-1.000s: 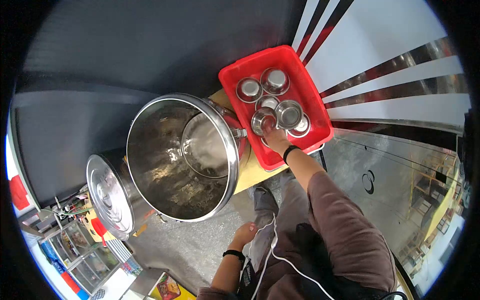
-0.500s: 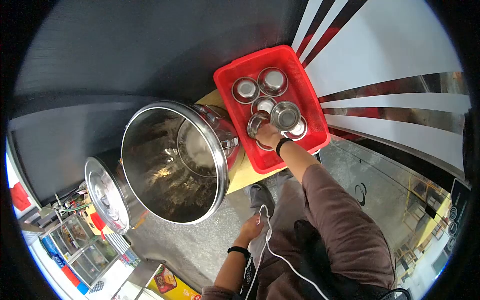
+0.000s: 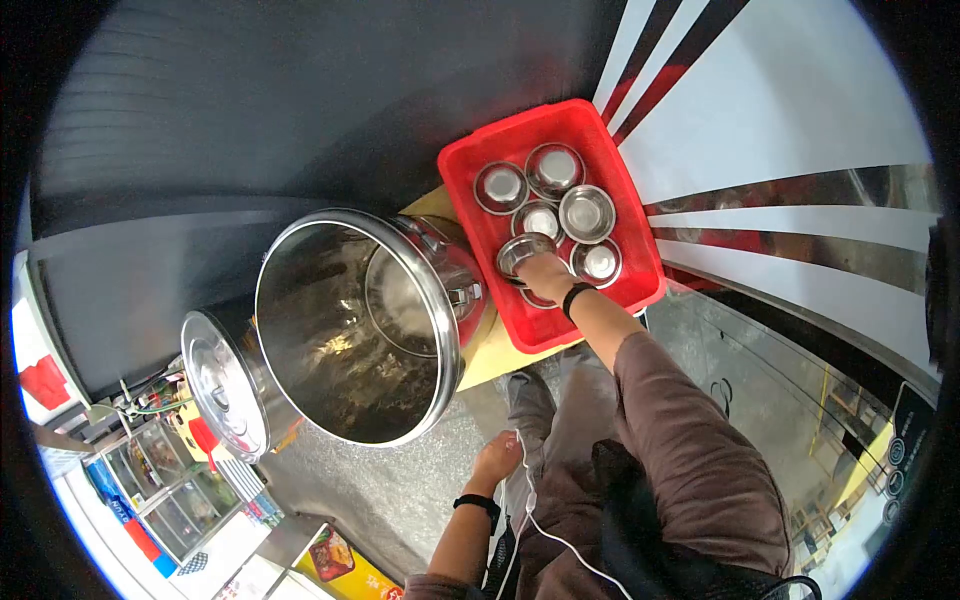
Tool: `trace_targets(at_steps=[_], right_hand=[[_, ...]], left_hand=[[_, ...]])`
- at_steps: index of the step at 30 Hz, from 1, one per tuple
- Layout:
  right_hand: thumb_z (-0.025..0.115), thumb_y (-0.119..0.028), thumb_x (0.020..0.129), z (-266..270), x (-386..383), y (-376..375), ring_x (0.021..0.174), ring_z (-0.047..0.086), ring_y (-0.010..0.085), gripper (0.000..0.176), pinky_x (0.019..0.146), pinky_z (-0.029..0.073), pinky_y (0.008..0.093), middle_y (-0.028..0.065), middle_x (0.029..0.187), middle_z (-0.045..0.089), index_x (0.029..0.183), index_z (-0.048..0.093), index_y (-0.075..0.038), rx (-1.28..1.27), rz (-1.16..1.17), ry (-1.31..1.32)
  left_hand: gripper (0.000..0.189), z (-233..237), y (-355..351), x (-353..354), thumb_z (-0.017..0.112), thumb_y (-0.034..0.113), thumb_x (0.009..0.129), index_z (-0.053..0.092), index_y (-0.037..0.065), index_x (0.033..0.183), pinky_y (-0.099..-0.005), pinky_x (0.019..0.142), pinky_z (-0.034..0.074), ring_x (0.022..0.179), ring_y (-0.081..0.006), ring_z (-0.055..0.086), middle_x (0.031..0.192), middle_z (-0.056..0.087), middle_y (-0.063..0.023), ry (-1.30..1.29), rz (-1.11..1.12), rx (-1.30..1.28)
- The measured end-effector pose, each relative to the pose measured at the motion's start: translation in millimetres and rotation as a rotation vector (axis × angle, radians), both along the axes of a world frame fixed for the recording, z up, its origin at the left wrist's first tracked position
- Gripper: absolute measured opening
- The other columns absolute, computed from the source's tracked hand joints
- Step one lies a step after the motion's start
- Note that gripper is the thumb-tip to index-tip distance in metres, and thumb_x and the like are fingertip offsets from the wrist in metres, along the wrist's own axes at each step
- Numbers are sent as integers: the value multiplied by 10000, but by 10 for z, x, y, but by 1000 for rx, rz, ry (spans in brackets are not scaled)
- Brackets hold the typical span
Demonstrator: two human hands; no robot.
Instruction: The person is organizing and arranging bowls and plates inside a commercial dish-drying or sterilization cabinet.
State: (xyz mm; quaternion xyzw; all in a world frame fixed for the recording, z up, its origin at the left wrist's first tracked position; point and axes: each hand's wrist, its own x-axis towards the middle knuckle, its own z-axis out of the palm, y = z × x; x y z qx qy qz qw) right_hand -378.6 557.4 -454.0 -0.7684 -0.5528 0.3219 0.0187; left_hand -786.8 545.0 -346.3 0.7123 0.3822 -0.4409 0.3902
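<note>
My right hand [image 3: 544, 274] reaches into a red plastic basket [image 3: 478, 158] and holds a steel bowl [image 3: 519, 250] by its near edge, fingers closed on it. Several other steel bowls lie in the basket. One bowl [image 3: 587, 214] at the centre right shows its hollow inside, and another [image 3: 555, 170] lies near the far edge. Low in front of my body, my left hand [image 3: 499, 455] has its fingers curled beside a white cable [image 3: 530, 490]. Whether they grip the cable is not clear.
Left of the basket a large open steel pot [image 3: 350, 330] is tilted towards the camera. Beyond it is a lidded steel container [image 3: 220, 388]. A yellow surface [image 3: 482, 360] lies under the basket. A dark wall [image 3: 300, 100] rises behind, and a white striped panel [image 3: 800, 90] is at right.
The bowl in my right hand has tipped to show more of its inside. The centre-right bowl sits slightly farther up and right, apart from my hand. My left hand has shifted slightly.
</note>
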Motion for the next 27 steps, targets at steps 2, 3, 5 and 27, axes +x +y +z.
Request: trace_targets(at_steps=[2, 3, 5, 27], right_hand=[[683, -145, 881, -22, 56, -57, 993, 739, 352, 228, 861, 591, 464, 199, 1031, 756, 1067, 742, -27, -9, -56, 50], [691, -172, 879, -47, 58, -65, 982, 726, 378, 273, 854, 582, 476, 200, 1017, 750, 1123, 715, -51, 83, -156, 65], [656, -143, 895, -79, 60, -157, 979, 717, 390, 233, 864, 569, 495, 202, 1022, 744, 1100, 715, -49, 163, -301, 124], [723, -113, 819, 1997, -817, -1115, 789, 659, 422, 96, 688, 519, 531, 179, 790, 684, 907, 696, -86, 696, -643, -139]], left_hand=[[352, 124, 5, 95, 538, 341, 967, 627, 131, 1234, -559, 944, 519, 1084, -484, 656, 1157, 702, -255, -81, 5, 14], [357, 136, 11, 91, 540, 343, 967, 627, 130, 1239, -556, 943, 522, 1080, -479, 660, 1153, 706, -249, -122, 7, 21], [371, 71, 56, 29, 551, 359, 965, 627, 135, 1251, -539, 940, 530, 1083, -459, 670, 1149, 716, -226, -168, 29, -15], [473, 1221, 1095, -159, 597, 437, 959, 664, 58, 1234, -464, 957, 534, 1073, -398, 687, 1174, 719, -209, -336, -466, 37]])
